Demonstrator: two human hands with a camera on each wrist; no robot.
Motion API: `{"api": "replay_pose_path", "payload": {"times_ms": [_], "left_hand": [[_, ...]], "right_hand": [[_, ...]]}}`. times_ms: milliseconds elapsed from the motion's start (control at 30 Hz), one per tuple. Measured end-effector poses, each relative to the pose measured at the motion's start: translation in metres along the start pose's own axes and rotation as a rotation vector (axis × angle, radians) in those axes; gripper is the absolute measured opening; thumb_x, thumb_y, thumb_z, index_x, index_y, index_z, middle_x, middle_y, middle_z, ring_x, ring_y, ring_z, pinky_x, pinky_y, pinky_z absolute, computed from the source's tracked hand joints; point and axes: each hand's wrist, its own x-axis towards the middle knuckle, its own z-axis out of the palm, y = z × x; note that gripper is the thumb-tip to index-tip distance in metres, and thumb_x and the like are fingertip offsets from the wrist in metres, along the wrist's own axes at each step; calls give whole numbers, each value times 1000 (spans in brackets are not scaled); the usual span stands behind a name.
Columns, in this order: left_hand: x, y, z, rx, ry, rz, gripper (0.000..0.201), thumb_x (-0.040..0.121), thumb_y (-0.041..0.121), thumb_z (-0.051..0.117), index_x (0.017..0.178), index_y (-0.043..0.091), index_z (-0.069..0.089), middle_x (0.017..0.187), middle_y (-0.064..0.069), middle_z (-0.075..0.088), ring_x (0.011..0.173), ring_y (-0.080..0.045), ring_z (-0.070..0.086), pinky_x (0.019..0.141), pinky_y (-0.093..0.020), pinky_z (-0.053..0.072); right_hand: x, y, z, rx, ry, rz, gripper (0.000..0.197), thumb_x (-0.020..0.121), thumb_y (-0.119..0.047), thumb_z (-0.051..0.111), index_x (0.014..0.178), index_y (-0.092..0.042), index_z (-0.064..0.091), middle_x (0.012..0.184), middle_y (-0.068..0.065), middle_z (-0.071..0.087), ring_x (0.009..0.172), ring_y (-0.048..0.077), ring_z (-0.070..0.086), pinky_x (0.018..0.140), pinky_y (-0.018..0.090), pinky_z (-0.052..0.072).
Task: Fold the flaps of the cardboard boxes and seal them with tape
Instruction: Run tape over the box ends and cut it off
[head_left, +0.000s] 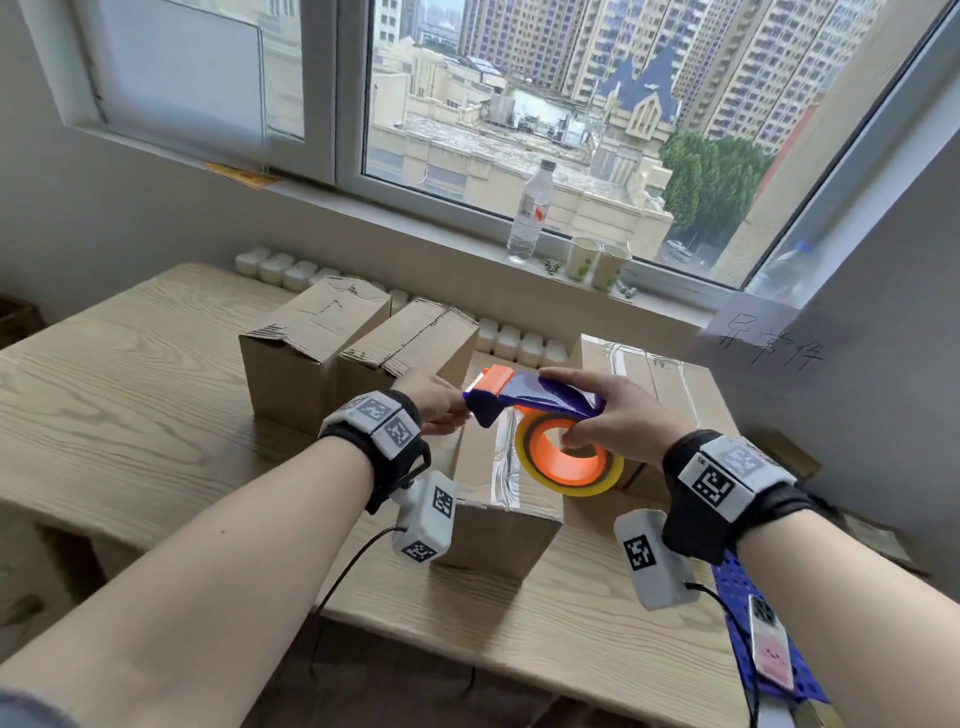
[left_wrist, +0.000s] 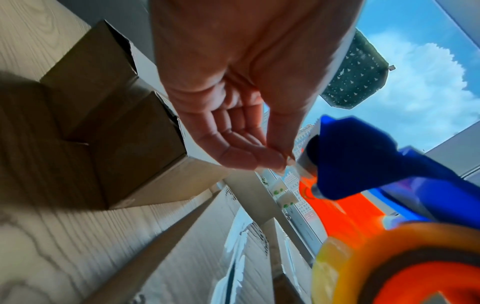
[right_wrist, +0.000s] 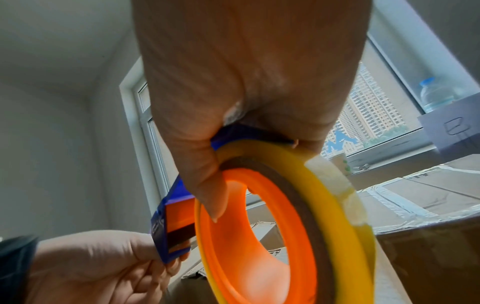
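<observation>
With my right hand (head_left: 618, 415) gripping the tape dispenser (head_left: 540, 402) above the half-taped box (head_left: 498, 483) on the bench (head_left: 130, 395), my left hand (head_left: 441, 405) pinches the tape end (keep it taut, I'd say).

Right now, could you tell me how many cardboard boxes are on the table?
4: two untaped boxes at the back left, one taped box under the hands, one taped box at the right. Others may be hidden.

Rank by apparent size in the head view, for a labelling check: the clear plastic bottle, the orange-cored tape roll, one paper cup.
1. Orange-cored tape roll, though nearness to the camera inflates it.
2. Clear plastic bottle.
3. Paper cup.
</observation>
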Motion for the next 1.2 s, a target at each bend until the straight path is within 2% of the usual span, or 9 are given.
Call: {"api": "replay_pose_path", "payload": {"times_ms": [133,233,300,400,500,567,767,1000,1200], "left_hand": [[-7,-13,-4,24,17,-19,25,89,0,61,65,2,57,48,-6,56,46,-11,46,40,-14,39],[-8,-27,-7,14,65,-49,22,87,8,67,67,3,59,57,-8,58,44,-10,48,46,-18,45],[-6,-42,-17,43,117,-66,22,85,15,69,69,2,61,58,-7,59,43,-9,48,52,-22,43],[-7,-66,-26,109,156,-101,24,85,17,70,68,1,63,59,-7,60,40,-8,47,49,-21,41],[-10,-82,-15,131,175,-114,28,81,18,74,63,1,61,53,-5,54,36,-8,45,41,-15,42],[-10,-89,-8,146,208,-103,34,75,25,79,59,2,59,45,-2,49,38,-12,43,40,-16,40],[-3,-103,-8,178,238,-135,46,64,37,85,51,6,54,41,-3,46,42,-18,40,50,-22,38],[-4,-106,-5,277,292,-116,51,66,48,81,50,8,54,46,-5,50,44,-19,43,54,-23,42],[0,-107,-4,309,309,-125,49,64,50,82,59,6,60,55,-8,55,52,-22,48,64,-29,46]], "right_hand": [[5,2,5,-29,-69,-53,73,67,0,74,124,-43,58,101,-16,63,79,5,57,89,30,50],[-2,11,1,-47,-116,-72,71,68,3,73,123,-40,60,102,-18,63,76,-1,57,83,24,50],[-10,26,-8,-79,-112,-61,71,67,5,72,120,-41,61,106,-15,65,82,4,62,82,24,51],[-25,51,-17,-148,-122,-38,74,63,4,73,113,-50,60,106,-11,69,94,13,65,86,28,50],[-35,61,-14,-234,-160,-34,74,66,4,69,117,-49,59,94,-15,66,77,3,60,67,9,45],[-39,60,-11,-292,-153,-50,73,67,2,67,121,-47,58,86,-20,59,70,-2,53,59,6,41],[-38,61,-9,-347,-174,-48,74,68,0,67,122,-50,56,86,-17,58,67,2,53,56,15,42],[-32,61,-6,-377,-213,-36,73,68,-1,67,125,-45,57,99,-10,61,72,4,54,58,15,41],[-25,55,-4,-417,-224,-16,74,66,0,65,124,-46,58,89,-10,60,65,3,51,56,19,42]]}}
